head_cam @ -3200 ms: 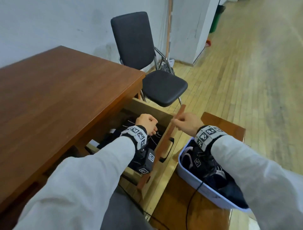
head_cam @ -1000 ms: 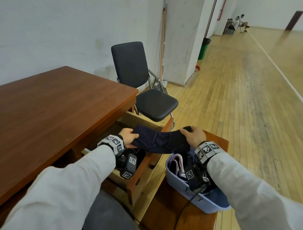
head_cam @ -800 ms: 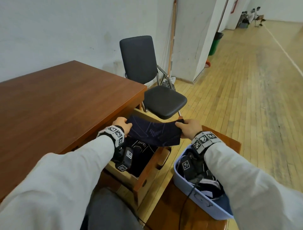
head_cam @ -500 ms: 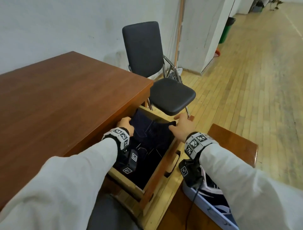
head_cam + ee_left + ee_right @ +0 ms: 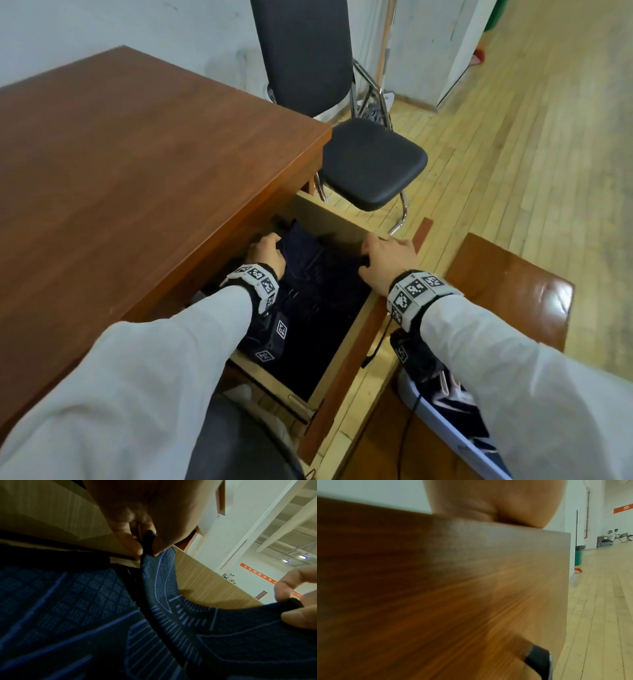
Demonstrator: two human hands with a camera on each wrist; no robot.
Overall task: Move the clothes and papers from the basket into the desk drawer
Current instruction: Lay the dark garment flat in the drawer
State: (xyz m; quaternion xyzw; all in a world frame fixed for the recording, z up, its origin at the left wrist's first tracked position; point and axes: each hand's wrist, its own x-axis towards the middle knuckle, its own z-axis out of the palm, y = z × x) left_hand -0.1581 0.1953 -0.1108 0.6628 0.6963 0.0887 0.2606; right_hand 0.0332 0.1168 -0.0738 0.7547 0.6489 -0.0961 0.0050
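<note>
the dark navy garment (image 5: 317, 274) i'm holding is a knit piece with thin lighter blue lines, small grid patches and short ribbed dashes across it, edged by a thick black hem. it sits down inside the open desk drawer (image 5: 346, 363), on top of other dark navy cloth with the same kind of line pattern. its held edge runs from my left hand across to my right, sagging in a shallow curve between them, so its long axis lies crosswise in the drawer, roughly parallel to the drawer front; the rest of it trails back toward me.

my left hand (image 5: 265, 253) is at the far left of the drawer, just under the edge of the desk (image 5: 137, 164), thumb and fingers (image 5: 130, 543) pinching the black hem. my right hand (image 5: 387, 262) is at the drawer's right side, close to its front panel, and the left wrist view shows its fingertips (image 5: 283, 592) pinching the opposite end of the hem. the right wrist view shows only the blurred brown drawer front and its dark handle.

to my right the pale blue basket (image 5: 455, 445) stands on a low brown cabinet (image 5: 513, 291), with more dark clothes in it, some with pink and white showing. a black chair (image 5: 370, 161) stands beyond the drawer on the wooden floor (image 5: 531, 154).
</note>
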